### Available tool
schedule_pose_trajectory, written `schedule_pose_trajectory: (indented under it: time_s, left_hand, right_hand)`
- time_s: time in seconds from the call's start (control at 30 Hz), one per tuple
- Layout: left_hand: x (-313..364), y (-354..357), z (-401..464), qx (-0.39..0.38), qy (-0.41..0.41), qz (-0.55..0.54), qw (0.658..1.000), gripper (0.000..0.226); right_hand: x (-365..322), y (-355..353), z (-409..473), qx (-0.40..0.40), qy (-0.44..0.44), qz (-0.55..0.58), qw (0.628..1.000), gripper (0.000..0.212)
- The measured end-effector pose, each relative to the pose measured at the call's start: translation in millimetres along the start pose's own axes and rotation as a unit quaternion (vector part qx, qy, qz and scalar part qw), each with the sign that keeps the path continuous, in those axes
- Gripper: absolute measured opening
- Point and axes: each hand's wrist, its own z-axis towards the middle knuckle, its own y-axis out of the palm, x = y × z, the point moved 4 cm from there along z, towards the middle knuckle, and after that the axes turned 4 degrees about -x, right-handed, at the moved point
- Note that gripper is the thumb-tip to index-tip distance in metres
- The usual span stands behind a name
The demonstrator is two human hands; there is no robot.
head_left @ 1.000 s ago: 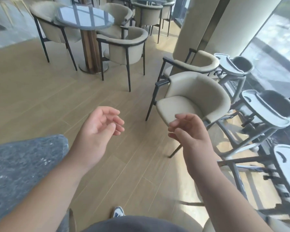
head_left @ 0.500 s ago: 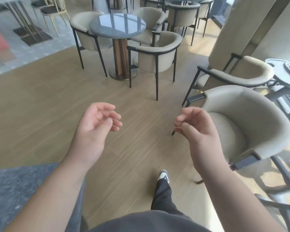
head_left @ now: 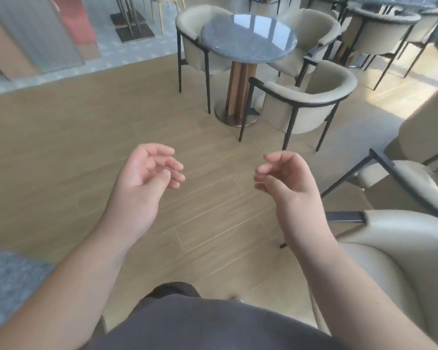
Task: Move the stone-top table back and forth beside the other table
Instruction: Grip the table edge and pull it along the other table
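A grey stone table top [head_left: 8, 281] shows at the lower left edge, partly behind my left forearm. A round grey stone-top table [head_left: 248, 39] on a wood and metal pedestal stands further ahead, ringed by beige chairs. My left hand [head_left: 144, 183] and my right hand [head_left: 286, 178] hover in mid-air over the wooden floor, palms facing each other, fingers loosely curled, holding nothing. Neither hand touches a table.
A beige armchair [head_left: 314, 99] with black legs stands by the round table. Two more beige chairs [head_left: 400, 246] crowd my right side. Wooden floor [head_left: 74, 147] stretches ahead and left, with a grey tiled strip and metal furniture legs beyond.
The view has swung left: the high chairs and window left the frame, the round table moved toward the centre. Both hands kept their raised, loosely curled pose.
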Motion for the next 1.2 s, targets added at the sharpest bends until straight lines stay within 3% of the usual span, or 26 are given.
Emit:
schedule_pose_trajectory:
  time_s: [0.4,0.77,1.03,1.2]
  left_hand:
    - [-50,-132,134,0.215,-0.012,0.002,0.976,0.034]
    - [-71,-288,251,0.347,-0.06,0.018,0.936,0.039]
    - [-91,-336,332,0.41,-0.093,0.023,0.907,0.032]
    - [-111,-371,403,0.472,-0.103,0.041,0.875,0.041]
  right_hand:
    - [12,159,207,-0.193,-0.002,-0.061,0.979,0.028]
    - [35,343,377,-0.324,0.014,-0.058,0.944,0.034]
    - [63,433,490,-0.398,0.04,-0.024,0.916,0.04]
    - [71,496,578,-0.472,0.029,-0.028,0.881,0.037]
